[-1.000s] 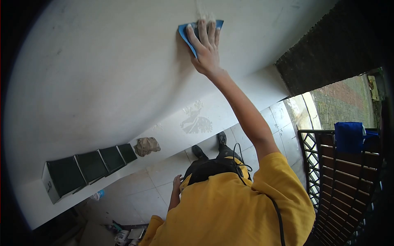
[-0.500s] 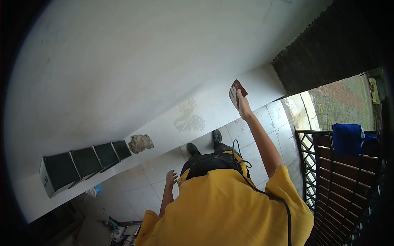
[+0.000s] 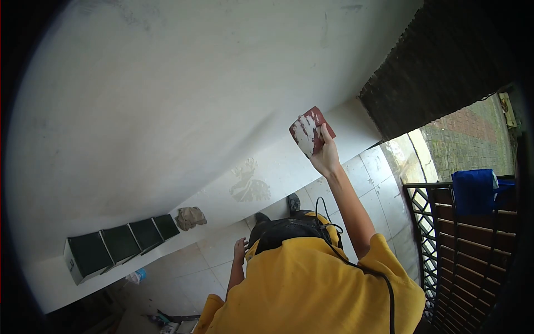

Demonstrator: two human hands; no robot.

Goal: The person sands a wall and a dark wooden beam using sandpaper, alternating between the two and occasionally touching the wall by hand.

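Note:
A reddish-brown sheet of sandpaper (image 3: pixel 306 132), patched with white dust, is in my right hand (image 3: pixel 327 156). The thumb lies over its near face, and the sheet is raised close to the white wall (image 3: pixel 183 83). My left hand (image 3: pixel 240 248) hangs low by my hip above the tiled floor. It holds nothing, and its fingers are loosely apart.
On the white ledge (image 3: pixel 311 172) lie a crumpled beige cloth (image 3: pixel 190 217) and a row of dark green panels (image 3: pixel 120 244). A blue cloth (image 3: pixel 473 191) hangs over the slatted gate (image 3: pixel 473 245) at right. A blue-and-white bundle (image 3: pixel 137 275) is below the ledge.
My right hand has turned and shifted slightly left, so more of the sandpaper's whitened face shows. My left hand has drawn in nearer my hip. The view has shifted a little.

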